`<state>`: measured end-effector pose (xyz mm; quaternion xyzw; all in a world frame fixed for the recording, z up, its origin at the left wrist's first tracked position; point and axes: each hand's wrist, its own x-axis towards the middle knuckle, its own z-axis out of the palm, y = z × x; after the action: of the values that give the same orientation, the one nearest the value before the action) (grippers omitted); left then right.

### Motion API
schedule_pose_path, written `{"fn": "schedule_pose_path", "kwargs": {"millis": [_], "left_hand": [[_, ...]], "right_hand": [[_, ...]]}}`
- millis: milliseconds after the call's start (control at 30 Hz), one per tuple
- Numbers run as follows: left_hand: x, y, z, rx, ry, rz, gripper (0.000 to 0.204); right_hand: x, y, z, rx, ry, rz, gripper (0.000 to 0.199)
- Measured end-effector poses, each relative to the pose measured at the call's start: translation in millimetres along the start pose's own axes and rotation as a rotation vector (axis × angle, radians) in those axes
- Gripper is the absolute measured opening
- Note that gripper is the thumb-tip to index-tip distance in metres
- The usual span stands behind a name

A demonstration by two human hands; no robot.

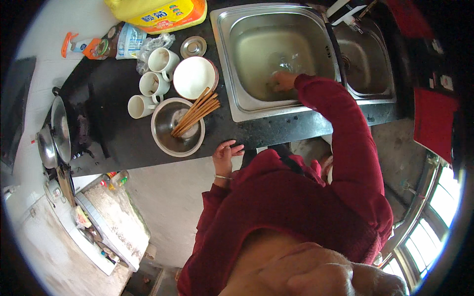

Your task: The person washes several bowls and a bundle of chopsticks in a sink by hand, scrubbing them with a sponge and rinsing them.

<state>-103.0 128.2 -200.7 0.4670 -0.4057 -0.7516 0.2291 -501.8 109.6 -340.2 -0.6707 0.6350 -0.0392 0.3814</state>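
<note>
My right hand [284, 81] reaches into the large steel sink basin [237, 93], down in cloudy water [269, 49]. Its fingers are below the surface, and what they touch there cannot be made out. By the counter's front edge my left hand [226, 154] is open, fingers stretched out, holding nothing. Nearest to it stands a steel bowl [163, 135] with a bundle of wooden chopsticks [197, 113] leaning over its rim. Behind that sit a white bowl [193, 78] and three white mugs [163, 60], close together. A round metal lid [193, 47] lies beside the white bowl.
A smaller basin [365, 61] adjoins at the right, near the faucet [353, 22]. At the back left are a yellow package [163, 15], a spray bottle [81, 47] and a clear plastic bag [152, 47]. Pans [60, 128] stand at the counter's left end.
</note>
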Motion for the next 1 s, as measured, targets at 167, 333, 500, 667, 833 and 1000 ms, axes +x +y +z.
{"fn": "schedule_pose_path", "kwargs": {"millis": [167,333,500,667,833,1000], "left_hand": [[0.6,3.5,3.9,0.004,0.047,-0.024,0.023],[1.0,2.9,6.0,0.005,0.073,-0.012,0.022],[-0.8,1.2,2.2,0.025,0.080,-0.011,0.022],[-0.4,2.4,4.2,-0.015,0.067,-0.003,0.023],[1.8,-1.8,0.1,0.000,0.007,0.025,0.024],[1.4,0.9,3.0,0.033,-0.024,0.064,0.024]], "right_hand": [[0.0,-41.1,-123.9,-0.532,0.128,0.125,0.025],[0.0,20.6,-162.1,-1.340,0.155,0.167,0.025],[-37.6,70.7,-117.9,-1.158,0.146,0.497,0.030],[-79.3,13.5,-65.9,-0.805,-0.269,0.537,0.024],[-66.4,33.3,-2.3,-0.629,-0.446,0.353,0.024],[-5.8,-25.0,12.3,-0.201,-0.202,0.046,0.027]]}}
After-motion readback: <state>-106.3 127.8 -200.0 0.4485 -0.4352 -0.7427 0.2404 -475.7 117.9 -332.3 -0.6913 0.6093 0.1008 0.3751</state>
